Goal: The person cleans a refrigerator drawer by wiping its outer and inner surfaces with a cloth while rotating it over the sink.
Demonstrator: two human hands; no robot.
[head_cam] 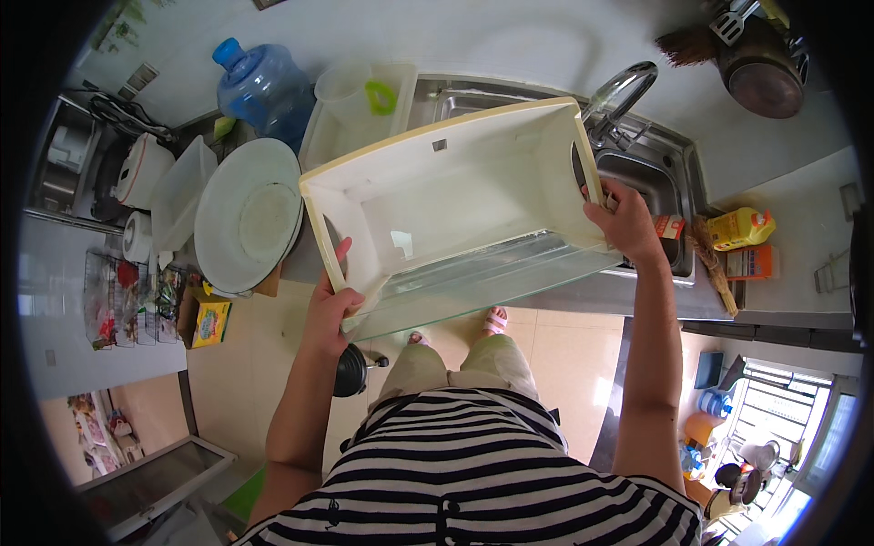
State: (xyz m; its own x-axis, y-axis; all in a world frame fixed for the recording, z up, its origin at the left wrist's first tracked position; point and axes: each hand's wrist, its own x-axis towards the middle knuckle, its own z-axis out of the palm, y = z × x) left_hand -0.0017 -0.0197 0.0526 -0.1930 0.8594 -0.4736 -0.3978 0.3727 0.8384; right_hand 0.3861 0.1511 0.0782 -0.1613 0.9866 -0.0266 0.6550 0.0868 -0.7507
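Observation:
Between my two hands I hold a white plastic drawer bin [464, 177] with a yellowed rim and a clear glass front panel [478, 293]. It hangs tilted above the counter edge, partly over the sink. My left hand [332, 307] grips its left end, with a finger at the side cut-out and the thumb at the glass corner. My right hand [625, 222] is closed on the right end by the handle opening. Its inside looks bare apart from a pale patch on the back wall. Behind the bin, the steel sink [652, 170] is partly hidden; the chrome faucet [625, 89] rises above it.
A large white basin [249, 211] leans at the left beside a clear plastic bin [181, 198]. Behind are a blue water jug [263, 89] and a white tub [328, 140]. A yellow bottle [741, 228] and a whisk brush [713, 266] stand right of the sink. A black stool [349, 372] is below.

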